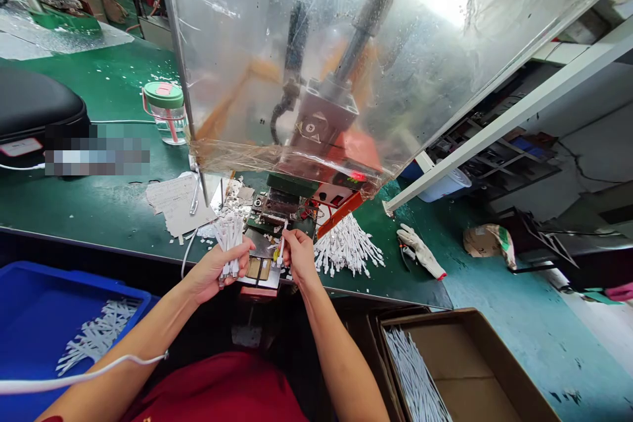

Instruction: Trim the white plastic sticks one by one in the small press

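Note:
In the head view my left hand (220, 268) is closed around a bundle of short white cables (229, 237), their ends sticking out above and below the fingers. My right hand (298, 252) pinches a single white cable (283, 244) by its upper part, just in front of the press machine (287, 201). The machine's metal tooling lies beyond both hands, with small white scraps around it. To the right of my right hand, a fanned pile of white cables (349, 247) rests on the green table (113, 211).
A clear plastic shield (237, 46) hangs over the machine. A blue bin (30, 316) with white cables stands lower left, a cardboard box (475, 362) of cables lower right. A glove (420, 250), torn cardboard (178, 204) and a lidded cup (167, 112) lie about the table.

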`<state>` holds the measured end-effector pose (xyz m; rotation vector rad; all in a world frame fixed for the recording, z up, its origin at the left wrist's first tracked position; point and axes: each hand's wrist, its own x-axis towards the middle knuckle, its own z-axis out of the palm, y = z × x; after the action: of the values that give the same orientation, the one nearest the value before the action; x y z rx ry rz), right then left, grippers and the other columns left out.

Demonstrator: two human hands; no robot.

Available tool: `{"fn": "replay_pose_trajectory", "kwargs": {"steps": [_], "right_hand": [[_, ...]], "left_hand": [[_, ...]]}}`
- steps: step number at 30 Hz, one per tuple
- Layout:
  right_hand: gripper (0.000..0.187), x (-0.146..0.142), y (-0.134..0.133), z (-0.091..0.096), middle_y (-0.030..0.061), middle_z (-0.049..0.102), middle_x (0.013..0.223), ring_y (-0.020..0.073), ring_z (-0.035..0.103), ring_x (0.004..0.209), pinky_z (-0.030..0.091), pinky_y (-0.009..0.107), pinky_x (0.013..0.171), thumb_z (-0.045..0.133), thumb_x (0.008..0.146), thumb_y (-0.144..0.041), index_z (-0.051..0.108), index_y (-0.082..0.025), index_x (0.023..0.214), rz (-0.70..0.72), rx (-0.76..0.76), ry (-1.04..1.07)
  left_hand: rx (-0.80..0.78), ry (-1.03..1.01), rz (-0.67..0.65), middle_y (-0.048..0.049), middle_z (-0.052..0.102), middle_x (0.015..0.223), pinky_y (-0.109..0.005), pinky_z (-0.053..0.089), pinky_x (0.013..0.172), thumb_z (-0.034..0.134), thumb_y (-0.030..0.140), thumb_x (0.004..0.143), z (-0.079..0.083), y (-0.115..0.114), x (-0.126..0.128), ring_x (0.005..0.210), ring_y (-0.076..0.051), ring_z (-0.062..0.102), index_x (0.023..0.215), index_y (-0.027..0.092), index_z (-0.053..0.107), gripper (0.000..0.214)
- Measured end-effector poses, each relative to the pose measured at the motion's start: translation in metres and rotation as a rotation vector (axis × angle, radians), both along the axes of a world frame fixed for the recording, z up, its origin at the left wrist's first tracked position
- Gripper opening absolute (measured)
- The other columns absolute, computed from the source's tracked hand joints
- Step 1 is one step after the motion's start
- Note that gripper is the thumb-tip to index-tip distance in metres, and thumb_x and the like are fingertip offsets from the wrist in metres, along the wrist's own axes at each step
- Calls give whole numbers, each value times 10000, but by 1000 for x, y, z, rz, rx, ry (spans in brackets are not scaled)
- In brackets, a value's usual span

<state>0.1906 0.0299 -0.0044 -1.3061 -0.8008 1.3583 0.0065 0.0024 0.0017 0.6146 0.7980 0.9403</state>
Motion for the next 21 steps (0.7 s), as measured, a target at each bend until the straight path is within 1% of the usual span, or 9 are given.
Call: {"fn": "replay_pose_trajectory", "kwargs": {"steps": [8,12,14,17,21], "right_hand": [[333,-1,0,2,-50,559,454,38,340,288,231,167,288,700,697,-446,500,-195,606,3,-14,48],[347,-1,0,2,-72,498,400,44,327,285,220,170,286,709,694,-460,497,-201,604,3,-15,48],[351,0,-1,3,-86,472,398,45,336,289,231,168,289,714,693,-466,499,-201,610,4,-11,40],[333,0,-4,3,-95,476,444,45,352,304,251,170,293,714,694,-465,520,-199,646,-3,11,30],[317,0,-6,6,-109,434,455,37,315,315,217,173,302,707,694,-457,523,-201,656,-21,18,23]], "left_hand": [[34,178,-54,47,478,514,-137,243,318,768,447,744,1,1,11,425,-77,447,847,139,663,342],[72,309,-68,34,514,492,-157,268,324,781,460,715,4,6,23,403,-89,446,827,147,671,350],[94,372,-65,31,526,485,-169,287,327,779,455,714,5,9,29,396,-99,456,862,149,689,352],[126,445,-71,30,536,485,-183,316,332,782,431,707,5,15,38,401,-116,484,895,147,703,350],[149,475,-66,31,542,473,-189,302,326,818,367,656,6,21,49,390,-120,488,781,153,677,285]]}}
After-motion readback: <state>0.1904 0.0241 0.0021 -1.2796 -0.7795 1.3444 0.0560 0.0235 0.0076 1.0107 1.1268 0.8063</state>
